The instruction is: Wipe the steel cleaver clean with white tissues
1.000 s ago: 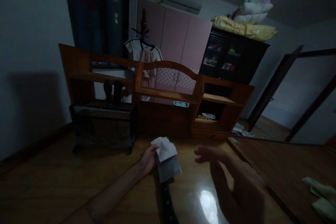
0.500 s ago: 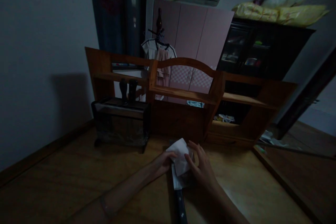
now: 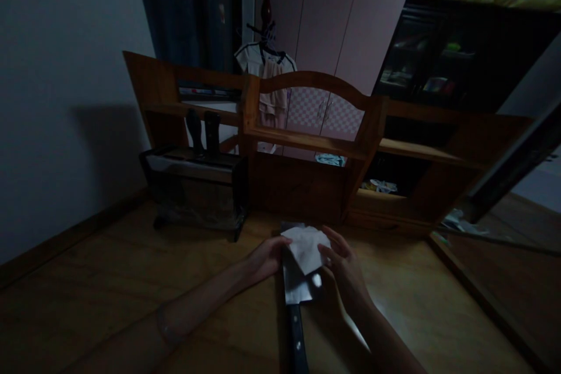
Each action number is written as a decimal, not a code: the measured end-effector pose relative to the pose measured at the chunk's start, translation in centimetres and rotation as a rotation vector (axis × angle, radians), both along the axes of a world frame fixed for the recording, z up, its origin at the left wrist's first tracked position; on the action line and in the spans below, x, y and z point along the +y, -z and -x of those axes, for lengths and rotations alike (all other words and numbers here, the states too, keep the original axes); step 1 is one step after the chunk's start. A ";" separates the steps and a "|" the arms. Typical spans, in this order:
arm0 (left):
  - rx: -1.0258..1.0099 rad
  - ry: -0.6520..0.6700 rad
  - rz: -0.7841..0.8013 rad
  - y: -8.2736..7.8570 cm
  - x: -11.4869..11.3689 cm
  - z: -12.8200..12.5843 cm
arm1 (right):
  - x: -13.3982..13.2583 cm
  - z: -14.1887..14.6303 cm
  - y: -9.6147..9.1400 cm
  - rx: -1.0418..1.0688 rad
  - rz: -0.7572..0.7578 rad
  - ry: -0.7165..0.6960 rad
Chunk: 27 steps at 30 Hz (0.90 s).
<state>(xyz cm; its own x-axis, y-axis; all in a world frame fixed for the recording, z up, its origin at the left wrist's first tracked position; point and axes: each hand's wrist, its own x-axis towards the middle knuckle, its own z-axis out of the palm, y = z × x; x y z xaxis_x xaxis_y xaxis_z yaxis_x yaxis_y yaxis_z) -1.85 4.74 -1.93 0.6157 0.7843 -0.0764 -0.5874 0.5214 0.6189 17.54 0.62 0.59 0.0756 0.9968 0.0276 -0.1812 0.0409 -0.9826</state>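
Broad-bladed steel cleaver (image 3: 295, 290), its black handle riveted, is laid on the pale varnished wooden tabletop (image 3: 210, 321), with the blade between the two hands' fingers and the handle pointed back from them toward the wearer. Across the upper blade, a folded sheet of soft white paper (image 3: 307, 250) is spread. Its left edge is pinched by the fingers (image 3: 280, 242) of the left hand (image 3: 263, 260), and its right edge is held narrowly by the thumb and forefinger of the right hand (image 3: 347, 276), whose other fingers are partly hidden. A second ago the right hand was seen well apart, and the paper was gripped by the left alone; with both edges now held, the sheet may be judged better controlled over the blade. Bare steel is left showing just below the fingers. Beyond the left fingers, a dark upright knife holder (image 3: 193, 201) is placed; straight ahead, a brown wooden shelf unit (image 3: 298, 184) is seen.
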 end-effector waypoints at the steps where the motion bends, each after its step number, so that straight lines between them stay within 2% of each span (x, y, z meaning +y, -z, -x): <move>1: 0.003 -0.005 0.003 0.1 0.0 0.0 | 0.1 0.0 0.0 0.018 0.027 -0.007; 6: 0.073 0.005 0.020 0.2 0.1 0.1 | 0.4 0.7 0.2 0.240 0.163 -0.076; 8: 0.112 0.000 0.024 -0.1 0.0 0.0 | 0.4 0.7 0.0 0.250 0.167 -0.152; 10: 0.129 -0.038 -0.008 -0.5 -0.3 -0.1 | 0.3 0.3 -0.3 0.191 0.137 -0.158; 12: 0.133 -0.099 -0.067 -0.9 -0.8 -0.4 | 0.1 -0.5 -0.9 0.100 0.016 -0.016; 16: 0.139 -0.269 -0.154 -0.5 -1.4 -0.8 | -0.4 -1.9 -2.3 -0.265 -0.406 0.419; 18: 0.143 -0.314 -0.169 0.2 -1.4 -1.0 | -0.6 -1.7 -2.5 -0.488 -0.560 0.454; 20: 0.155 -0.327 -0.155 0.7 -1.1 -1.0 | -0.6 -1.0 -1.8 -0.707 -0.662 0.277; 23: 0.147 -0.261 -0.018 0.7 -0.5 -0.8 | -0.5 0.6 -0.3 -1.014 -0.752 -0.195; 24: 0.123 -0.219 0.027 0.5 -0.4 -0.7 | -0.5 1.0 0.1 -1.062 -0.761 -0.290; 25: 0.089 -0.172 0.051 0.3 -0.2 -0.5 | -0.5 1.3 0.4 -1.091 -0.757 -0.354; 27: 0.017 -0.090 0.037 -0.2 -0.1 -0.3 | -0.7 1.8 0.4 -1.092 -0.731 -0.385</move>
